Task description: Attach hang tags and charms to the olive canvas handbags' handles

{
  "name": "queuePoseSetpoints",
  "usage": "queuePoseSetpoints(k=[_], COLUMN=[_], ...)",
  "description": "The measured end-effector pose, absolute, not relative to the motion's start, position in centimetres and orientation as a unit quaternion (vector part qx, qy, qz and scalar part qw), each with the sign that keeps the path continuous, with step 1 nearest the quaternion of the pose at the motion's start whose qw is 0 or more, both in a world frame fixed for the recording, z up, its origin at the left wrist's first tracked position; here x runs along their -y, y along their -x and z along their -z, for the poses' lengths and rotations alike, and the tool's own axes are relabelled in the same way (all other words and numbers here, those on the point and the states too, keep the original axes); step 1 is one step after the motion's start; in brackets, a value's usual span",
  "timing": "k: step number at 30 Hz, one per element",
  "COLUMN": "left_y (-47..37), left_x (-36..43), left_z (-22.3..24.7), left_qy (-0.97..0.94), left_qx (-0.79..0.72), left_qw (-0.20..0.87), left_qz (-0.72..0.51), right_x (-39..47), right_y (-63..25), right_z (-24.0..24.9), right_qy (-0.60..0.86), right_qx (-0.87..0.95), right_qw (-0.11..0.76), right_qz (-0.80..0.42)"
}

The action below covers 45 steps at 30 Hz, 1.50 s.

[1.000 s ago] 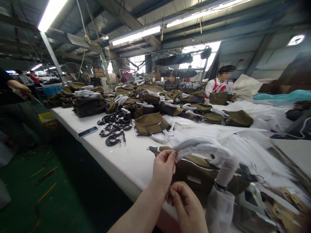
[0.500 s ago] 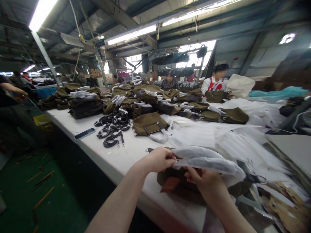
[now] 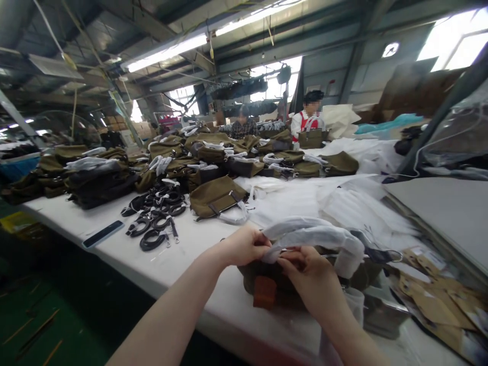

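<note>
A dark olive handbag [image 3: 249, 277] with a brown leather tag [image 3: 264, 292] stands on the table's near edge. White wrapping covers its arched handles [image 3: 316, 236]. My left hand [image 3: 247, 245] is closed, thumb and fingers pinching the left end of the wrapped handle. Close beside it, my right hand [image 3: 310, 269] has its fingertips pinched together at the bag's top opening, under the handle; what lies between them is too small to make out. The right hand and forearm hide much of the bag's front.
Coiled black straps [image 3: 154, 223] and a phone [image 3: 102, 234] lie on the white table [image 3: 198, 249] at left. Another olive bag [image 3: 217, 195] sits ahead, before heaped bags. White wrapping sheets [image 3: 290, 198] and brown tags [image 3: 430, 295] are at right. A co-worker [image 3: 308, 119] is across the table.
My view has swung to the right. The wrapped handles now arch higher over the bag, and the leather tag hangs straighter. Both hands stay at the handle's left end.
</note>
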<state>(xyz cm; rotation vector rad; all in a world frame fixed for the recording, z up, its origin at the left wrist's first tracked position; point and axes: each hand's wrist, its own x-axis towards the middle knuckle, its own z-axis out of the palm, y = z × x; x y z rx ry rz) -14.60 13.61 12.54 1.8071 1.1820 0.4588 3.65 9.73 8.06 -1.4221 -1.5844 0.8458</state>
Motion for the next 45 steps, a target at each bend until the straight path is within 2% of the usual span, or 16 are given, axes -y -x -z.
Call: queuePoseSetpoints(k=[3, 7, 13, 23, 30, 33, 36, 37, 39, 43, 45], left_y=[14.4, 14.2, 13.9, 13.6, 12.2, 13.9, 18.0, 19.6, 22.1, 23.6, 23.2], left_x=[-13.8, -14.0, -14.1, -13.7, -12.7, -11.2, -10.3, -10.1, -10.0, -9.4, -9.0], left_z=[-11.9, -11.5, -11.0, -11.4, -11.9, -11.9, -9.0, -7.3, -3.4, 4.0, 6.2], left_qy=[-0.720, -0.701, -0.701, -0.786, -0.804, -0.780, -0.636, -0.579, -0.518, -0.498, -0.537], left_qx=[-0.474, -0.476, -0.482, -0.484, -0.495, -0.500, -0.584, -0.632, -0.739, -0.791, -0.802], left_qw=[0.471, 0.495, 0.483, 0.342, 0.268, 0.211, 0.097, 0.069, 0.033, 0.031, 0.003], left_qz=[-0.191, -0.194, -0.208, -0.175, -0.195, -0.311, -0.494, -0.510, -0.429, -0.356, -0.261], right_x=[-9.8, -9.9, -10.0, -10.0, -10.0, -7.8, -5.5, -5.2, -5.7, -10.1, -12.4], right_y=[-3.9, -3.9, -4.0, -4.0, -4.8, -6.6, -10.2, -11.6, -14.4, -17.8, -18.1], right_z=[-8.1, -8.1, -7.9, -8.0, -7.5, -8.2, -9.4, -9.9, -10.7, -11.7, -12.2], right_qy=[0.541, 0.556, 0.548, 0.592, 0.526, 0.483, 0.440, 0.442, 0.479, 0.524, 0.511], right_qx=[0.623, 0.633, 0.639, 0.685, 0.702, 0.741, 0.771, 0.761, 0.734, 0.770, 0.800], right_qw=[0.424, 0.417, 0.409, 0.328, 0.373, 0.398, 0.458, 0.474, 0.474, 0.363, 0.307], right_qz=[-0.374, -0.341, -0.353, -0.268, -0.303, -0.243, -0.041, 0.019, 0.082, 0.003, -0.067])
